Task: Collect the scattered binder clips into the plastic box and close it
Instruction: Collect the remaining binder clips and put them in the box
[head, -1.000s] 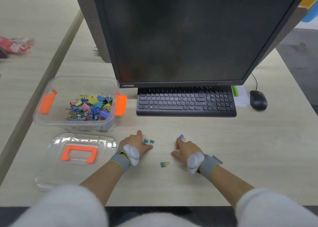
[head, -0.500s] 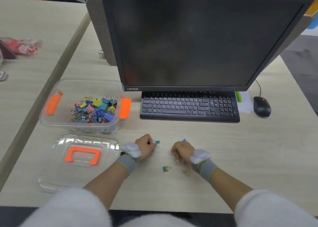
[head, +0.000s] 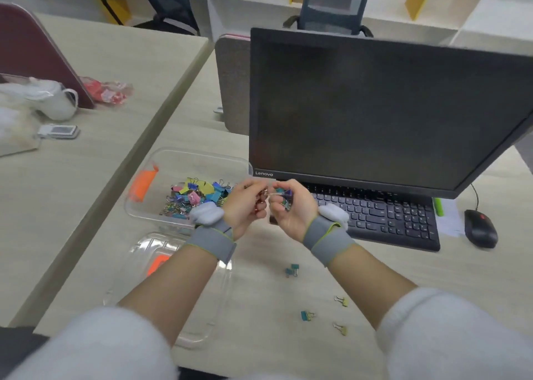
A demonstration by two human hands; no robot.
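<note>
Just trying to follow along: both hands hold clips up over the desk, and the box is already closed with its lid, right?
Not quite. The head view shows the box open; its lid lies on the desk in front of it. The left hand and right hand do hold clips.

The pale wood-grain counter [head: 418, 267] carried a clear plastic box [head: 199, 150] with orange latches on its left side. The box's clear lid [head: 202, 329] lay flat just in front of it. A dark monitor [head: 375, 106] stood at the back, with a black keyboard [head: 389, 218] before it and a black mouse [head: 480, 232] to the right. Teal and yellow binder clips [head: 307, 315] lay scattered on the near part, right of the lid.
</note>
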